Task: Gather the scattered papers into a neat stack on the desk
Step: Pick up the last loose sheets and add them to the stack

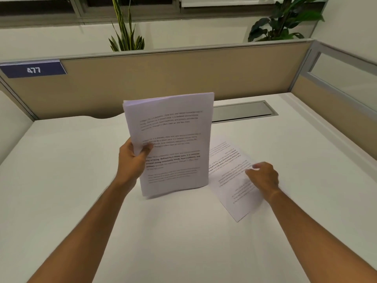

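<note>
My left hand grips a bundle of printed sheets by its left edge, thumb on the front. The bundle stands nearly upright above the white desk, its top edges slightly uneven. One more printed sheet lies flat on the desk to the right, turned at an angle with its text upside down to me. My right hand rests on that sheet's right side, fingertips pressing on the paper. The hand is blurred. The bundle hides the flat sheet's left edge.
A grey cable hatch is set into the desk behind the papers. Beige partition walls close the desk at the back and right. A blue sign reading 477 hangs at the back left. Plants stand beyond the partition.
</note>
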The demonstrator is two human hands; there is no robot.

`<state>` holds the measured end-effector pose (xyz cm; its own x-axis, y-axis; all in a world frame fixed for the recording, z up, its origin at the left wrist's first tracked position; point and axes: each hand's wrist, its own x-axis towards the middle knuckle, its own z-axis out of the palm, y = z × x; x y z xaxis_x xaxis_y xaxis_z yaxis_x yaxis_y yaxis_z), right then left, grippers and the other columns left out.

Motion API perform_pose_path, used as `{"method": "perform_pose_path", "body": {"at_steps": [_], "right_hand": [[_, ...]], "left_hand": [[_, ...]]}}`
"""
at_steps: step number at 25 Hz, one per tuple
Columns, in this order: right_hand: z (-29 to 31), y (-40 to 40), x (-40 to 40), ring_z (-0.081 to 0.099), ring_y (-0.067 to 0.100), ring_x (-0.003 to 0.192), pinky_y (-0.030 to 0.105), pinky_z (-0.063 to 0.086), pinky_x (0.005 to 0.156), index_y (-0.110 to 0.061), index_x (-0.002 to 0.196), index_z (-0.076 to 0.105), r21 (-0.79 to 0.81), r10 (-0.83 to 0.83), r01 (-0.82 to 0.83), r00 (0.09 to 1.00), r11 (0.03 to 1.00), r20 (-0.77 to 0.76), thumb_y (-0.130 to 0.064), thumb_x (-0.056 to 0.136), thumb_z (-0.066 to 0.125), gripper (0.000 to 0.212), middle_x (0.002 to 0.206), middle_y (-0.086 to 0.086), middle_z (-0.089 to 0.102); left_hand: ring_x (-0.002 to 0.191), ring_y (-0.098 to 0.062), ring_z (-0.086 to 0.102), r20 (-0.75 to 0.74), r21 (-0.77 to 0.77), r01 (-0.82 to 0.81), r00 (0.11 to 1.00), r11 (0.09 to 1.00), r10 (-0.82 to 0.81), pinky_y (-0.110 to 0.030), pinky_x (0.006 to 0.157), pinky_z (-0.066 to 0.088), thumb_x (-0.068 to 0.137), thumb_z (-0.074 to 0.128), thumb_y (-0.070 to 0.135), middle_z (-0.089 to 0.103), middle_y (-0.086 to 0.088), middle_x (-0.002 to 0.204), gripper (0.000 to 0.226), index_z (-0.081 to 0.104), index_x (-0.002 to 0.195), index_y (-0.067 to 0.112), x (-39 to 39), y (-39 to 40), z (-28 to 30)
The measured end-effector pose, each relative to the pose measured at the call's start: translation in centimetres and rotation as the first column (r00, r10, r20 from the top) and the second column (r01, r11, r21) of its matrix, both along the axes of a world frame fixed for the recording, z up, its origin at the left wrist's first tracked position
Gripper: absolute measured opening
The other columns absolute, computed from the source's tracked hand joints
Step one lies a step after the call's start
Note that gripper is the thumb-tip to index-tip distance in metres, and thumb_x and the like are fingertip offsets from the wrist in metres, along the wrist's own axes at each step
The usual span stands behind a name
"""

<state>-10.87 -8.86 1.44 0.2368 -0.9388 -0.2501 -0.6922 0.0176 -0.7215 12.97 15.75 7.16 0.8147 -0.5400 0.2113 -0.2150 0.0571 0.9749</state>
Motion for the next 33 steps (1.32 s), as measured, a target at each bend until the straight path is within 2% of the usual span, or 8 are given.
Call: {"method": "perform_pose_path", "body": {"at_steps": [3,8,16,21,26,28,30,33], "right_hand": [[-0.7,0.1,-1.8,0.045,0.041,0.116,0.038,0.042,0.085,-0.006,0.120,0.053,0.053,-0.103,0.121,0.958,0.991,-0.268,-0.037,0.077,0.076,0.058,0.126,0.024,0.048],[-1.1,1.5,-1.9,0.044,0.041,0.112,0.042,0.046,0.086,-0.001,0.118,0.045,0.046,-0.177,0.206,0.919,0.977,-0.353,-0.053,0.064,0.084,0.084,0.123,0.027,0.043],[-0.9,1.6,-1.5,0.046,0.041,0.114,0.036,0.033,0.076,-0.001,0.122,0.039,0.015,-0.129,0.143,0.931,0.990,-0.341,-0.037,0.067,0.087,0.081,0.123,0.030,0.051],[-0.6,1.5,-2.3,0.045,0.045,0.117,0.048,0.047,0.088,0.001,0.124,0.034,0.076,-0.222,0.245,0.948,0.967,-0.227,-0.015,0.064,0.091,0.084,0.123,0.035,0.049],[0.8,1.9,-2.3,0.056,0.045,0.109,0.043,0.049,0.081,-0.008,0.137,0.026,0.114,-0.279,0.278,0.960,0.954,-0.008,0.005,0.069,0.080,0.088,0.125,0.030,0.053],[3.0,1.5,-1.7,0.058,0.042,0.110,0.040,0.047,0.083,-0.015,0.146,0.024,0.004,-0.200,0.200,0.979,0.980,0.050,0.007,0.072,0.076,0.092,0.121,0.026,0.058],[6.4,0.9,-0.8,0.064,0.036,0.100,0.038,0.049,0.084,-0.019,0.139,0.043,-0.161,0.045,-0.039,0.998,0.986,0.038,0.005,0.072,0.074,0.078,0.098,0.014,0.067],[13.0,0.7,0.6,0.069,0.022,0.074,0.024,0.048,0.061,-0.025,0.089,0.069,-0.332,0.368,-0.399,0.917,0.855,-0.155,-0.004,0.073,0.079,0.028,0.075,-0.004,0.067]], "left_hand": [[0.086,-0.010,0.072,-0.001,0.023,-0.036,0.999,0.999,0.036,-0.019,0.058,0.057,0.092,0.063,0.018,0.073,0.020,0.095,0.022,0.062,0.102,0.037,0.9,0.5,-0.2],[0.088,-0.015,0.069,-0.031,0.055,-0.073,0.997,0.996,0.075,-0.031,0.066,0.056,0.093,0.061,0.017,0.070,0.013,0.104,0.022,0.061,0.102,0.037,2.1,1.1,-0.5],[0.093,-0.037,0.069,-0.053,0.025,-0.061,0.997,0.998,0.063,-0.050,0.078,0.058,0.094,0.060,0.016,0.071,-0.010,0.106,0.008,0.065,0.099,0.018,2.7,1.9,-1.2],[0.091,-0.037,0.069,-0.120,0.006,-0.064,0.991,0.998,0.064,-0.048,0.078,0.059,0.089,0.066,0.011,0.071,-0.011,0.104,0.007,0.062,0.094,0.012,3.3,2.1,-1.6],[0.082,-0.027,0.072,-0.161,0.075,-0.064,0.984,0.995,0.075,-0.037,0.070,0.060,0.085,0.071,0.014,0.075,-0.002,0.093,0.006,0.066,0.085,0.017,3.8,2.4,-1.5],[0.074,-0.019,0.074,-0.156,0.117,-0.061,0.985,0.991,0.079,-0.028,0.062,0.059,0.081,0.076,0.015,0.076,0.004,0.084,0.009,0.067,0.079,0.017,4.1,2.4,-1.2],[0.071,-0.016,0.074,-0.172,0.128,-0.050,0.983,0.991,0.071,-0.023,0.058,0.057,0.078,0.079,0.014,0.077,0.005,0.080,0.012,0.067,0.075,0.015,4.4,2.4,-0.8],[0.070,-0.016,0.074,-0.200,0.112,-0.050,0.977,0.992,0.072,-0.020,0.054,0.056,0.077,0.079,0.015,0.077,0.006,0.079,0.012,0.067,0.076,0.014,4.5,2.4,-0.2]]}}
